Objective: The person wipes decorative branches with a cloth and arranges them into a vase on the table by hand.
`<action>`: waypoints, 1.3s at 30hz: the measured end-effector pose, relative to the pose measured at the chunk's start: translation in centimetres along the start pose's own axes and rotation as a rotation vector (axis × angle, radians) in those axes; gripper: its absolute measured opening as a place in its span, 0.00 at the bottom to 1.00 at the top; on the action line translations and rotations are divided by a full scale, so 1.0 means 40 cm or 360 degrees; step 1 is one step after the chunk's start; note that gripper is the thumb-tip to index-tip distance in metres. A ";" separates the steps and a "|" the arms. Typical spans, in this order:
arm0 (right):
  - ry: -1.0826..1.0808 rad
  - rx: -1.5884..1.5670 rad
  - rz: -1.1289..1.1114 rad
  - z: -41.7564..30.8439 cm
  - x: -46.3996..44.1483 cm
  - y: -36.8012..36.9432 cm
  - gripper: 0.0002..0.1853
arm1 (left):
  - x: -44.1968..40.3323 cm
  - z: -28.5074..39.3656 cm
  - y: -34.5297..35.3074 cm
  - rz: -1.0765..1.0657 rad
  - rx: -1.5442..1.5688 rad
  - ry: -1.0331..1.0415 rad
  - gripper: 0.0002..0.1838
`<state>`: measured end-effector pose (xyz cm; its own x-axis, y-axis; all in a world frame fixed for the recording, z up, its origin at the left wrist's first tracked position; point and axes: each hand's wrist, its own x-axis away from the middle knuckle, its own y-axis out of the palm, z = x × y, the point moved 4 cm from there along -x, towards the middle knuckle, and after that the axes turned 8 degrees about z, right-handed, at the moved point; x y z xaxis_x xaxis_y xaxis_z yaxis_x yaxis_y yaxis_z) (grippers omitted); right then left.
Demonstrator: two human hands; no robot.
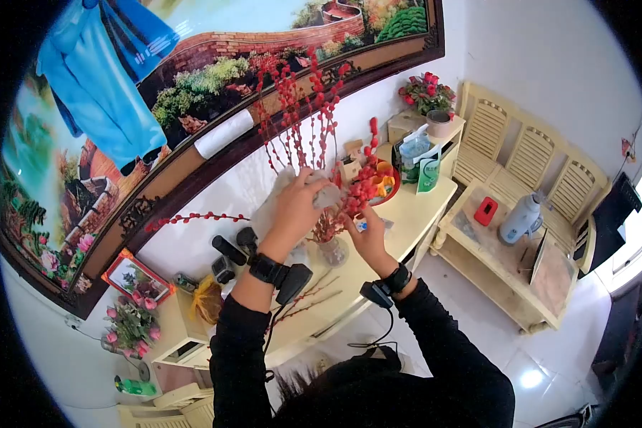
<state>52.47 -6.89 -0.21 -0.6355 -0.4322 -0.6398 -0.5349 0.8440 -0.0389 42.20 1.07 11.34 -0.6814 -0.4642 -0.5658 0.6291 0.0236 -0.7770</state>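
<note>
My left hand [296,210] reaches up over the cabinet, its fingers curled at a whitish, semi-transparent thing [282,189] that looks like plastic wrap; what they grip is partly hidden. Tall red berry branches [292,100] rise behind that hand. My right hand [371,242] is closed at the lower side of a bunch of red berry stems [360,192], to the right of my left hand. Between and below the hands stands a clear glass vase [333,253] with pale reddish dried sprigs [327,225] in its mouth.
Loose twigs [310,296] lie on the cream cabinet [367,264]. A red bowl [391,187] with orange items, a green-white pouch [428,175] and a potted red flower [439,125] are to the right. A framed picture [139,278] stands left. A kettle [522,217] sits on a low table.
</note>
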 end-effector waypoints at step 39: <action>-0.0040 -0.0148 0.0028 0.047 -0.048 -0.081 0.20 | -0.134 -0.037 0.085 -0.0515 0.1258 -0.0550 0.19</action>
<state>56.46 -8.20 -0.31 -0.6316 -0.4085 -0.6589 -0.5738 0.8179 0.0430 47.42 4.96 11.32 -0.7991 -0.5844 -0.1410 0.5864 -0.7062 -0.3967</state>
